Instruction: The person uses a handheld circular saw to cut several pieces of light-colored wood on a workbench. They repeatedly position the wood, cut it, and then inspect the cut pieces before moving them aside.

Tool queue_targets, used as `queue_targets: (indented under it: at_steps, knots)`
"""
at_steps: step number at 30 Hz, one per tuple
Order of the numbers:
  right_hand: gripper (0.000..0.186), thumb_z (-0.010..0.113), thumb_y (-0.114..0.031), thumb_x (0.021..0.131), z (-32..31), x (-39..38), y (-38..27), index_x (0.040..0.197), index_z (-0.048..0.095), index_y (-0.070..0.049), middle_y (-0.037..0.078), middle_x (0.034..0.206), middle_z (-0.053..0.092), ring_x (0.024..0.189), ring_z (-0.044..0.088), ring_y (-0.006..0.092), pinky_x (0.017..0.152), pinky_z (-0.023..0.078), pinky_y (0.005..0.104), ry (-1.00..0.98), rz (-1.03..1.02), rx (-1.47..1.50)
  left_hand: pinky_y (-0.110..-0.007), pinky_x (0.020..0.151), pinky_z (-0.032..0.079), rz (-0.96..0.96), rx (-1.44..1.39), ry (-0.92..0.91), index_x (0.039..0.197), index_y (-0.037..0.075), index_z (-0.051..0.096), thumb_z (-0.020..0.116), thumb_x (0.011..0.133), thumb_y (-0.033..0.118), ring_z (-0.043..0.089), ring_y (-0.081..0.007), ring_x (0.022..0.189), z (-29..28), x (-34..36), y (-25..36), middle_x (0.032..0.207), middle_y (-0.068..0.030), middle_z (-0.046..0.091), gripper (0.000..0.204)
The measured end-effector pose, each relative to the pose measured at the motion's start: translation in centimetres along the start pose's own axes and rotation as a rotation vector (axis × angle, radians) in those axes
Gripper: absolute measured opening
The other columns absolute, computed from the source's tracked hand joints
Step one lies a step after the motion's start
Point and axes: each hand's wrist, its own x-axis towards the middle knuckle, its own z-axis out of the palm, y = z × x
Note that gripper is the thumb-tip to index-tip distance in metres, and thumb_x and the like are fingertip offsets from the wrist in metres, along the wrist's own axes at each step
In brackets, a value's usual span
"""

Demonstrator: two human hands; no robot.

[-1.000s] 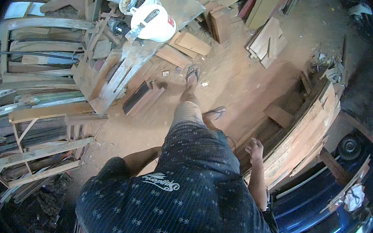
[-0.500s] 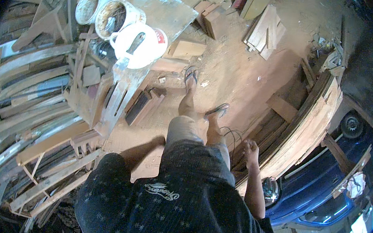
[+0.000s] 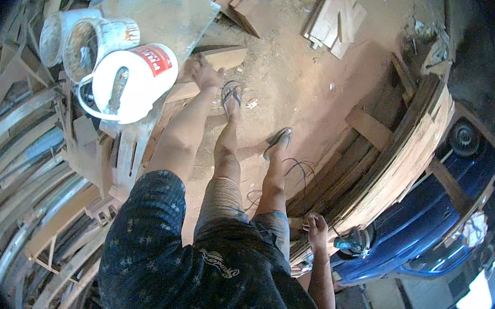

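My left hand (image 3: pixel 206 73) reaches out over the boards just right of a white bucket (image 3: pixel 131 85) with a red label. Its fingers are smeared by motion, and I cannot see anything held in them. A long dark mark or tool shows on the bucket's pale top; I cannot tell which. Lower right, my right hand (image 3: pixel 316 229) hangs beside the stacked timber, fingers loosely bent and apart, with nothing seen in it. A teal power tool (image 3: pixel 351 242) sits close by on its right.
Two stained buckets (image 3: pixel 90 47) stand beside the white one on a worn board (image 3: pixel 155 0). Long timber (image 3: pixel 401 152) is stacked along the right, next to a blue car (image 3: pixel 416 214). Lumber (image 3: pixel 44 193) fills the left. A thin cable (image 3: pixel 300 172) lies near my feet.
My left arm has swung forward from beside my body toward the white bucket. My right hand has shifted lower in view, and the scene has slid left and partly down as my head moved.
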Motion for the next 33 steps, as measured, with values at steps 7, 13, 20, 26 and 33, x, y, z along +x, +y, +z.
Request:
queue_targets:
  at_steps: [7, 13, 20, 26, 33]
  knots:
    - [0.035, 0.064, -0.027, 0.103, 0.7, -1.2, 1.4, 0.125, 0.061, 0.000, 0.009, 0.110, 0.068, 0.088, 0.068, 0.0165, 0.078, 0.058, 0.0317, 0.011, -0.005, 0.034, -0.052, 0.108, 0.042, 0.136, -0.213, 0.016, 0.136, 0.006, 0.052, 0.081, 0.080, 0.039, 0.056, -0.0325, 0.126, 1.7, 3.1, -3.2, 0.132, -0.0180, 0.059, 0.071]
    - [0.034, 0.066, -0.028, 0.101, -2.6, 0.7, 4.2, 0.120, 0.062, -0.001, 0.006, 0.104, 0.069, 0.084, 0.066, 0.0132, 0.073, 0.055, 0.0295, 0.021, -0.101, -0.137, -0.047, 0.090, 0.054, 0.360, 0.056, -0.013, 0.118, 0.008, 0.062, 0.082, 0.073, 0.043, 0.069, -0.0371, 0.100, 4.0, -5.7, 0.9, 0.103, -0.0171, 0.072, 0.060]
    - [0.051, 0.077, -0.034, 0.091, -4.5, 2.2, 3.0, 0.125, 0.058, 0.000, 0.017, 0.103, 0.069, 0.091, 0.068, 0.0271, 0.082, 0.055, 0.0376, 0.092, -0.238, -0.257, -0.043, 0.087, 0.057, 0.767, -0.234, -0.324, 0.116, 0.007, 0.070, 0.083, 0.071, 0.039, 0.072, -0.0328, 0.095, -14.2, -22.3, 12.3, 0.102, -0.0185, 0.074, 0.057]
    - [0.080, 0.087, -0.030, 0.075, -9.6, -1.0, -4.5, 0.140, 0.049, -0.003, 0.028, 0.137, 0.054, 0.131, 0.050, 0.0435, 0.112, 0.042, 0.0493, 0.478, -0.888, -0.669, -0.033, 0.077, 0.056, 0.676, -0.516, -0.805, 0.111, 0.000, 0.071, 0.077, 0.081, 0.028, 0.071, -0.0184, 0.082, -23.5, -34.7, 20.2, 0.096, -0.0105, 0.075, 0.042]
    - [0.069, 0.084, -0.014, 0.073, -24.3, 1.6, -1.3, 0.135, 0.055, -0.004, 0.023, 0.126, 0.064, 0.118, 0.062, 0.0390, 0.102, 0.050, 0.0446, 0.458, -1.145, -0.357, -0.036, 0.074, 0.054, 0.556, -0.470, -0.964, 0.113, 0.004, 0.066, 0.056, 0.096, 0.059, 0.061, -0.0165, 0.080, -24.8, -47.0, 34.9, 0.093, -0.0064, 0.065, 0.058]
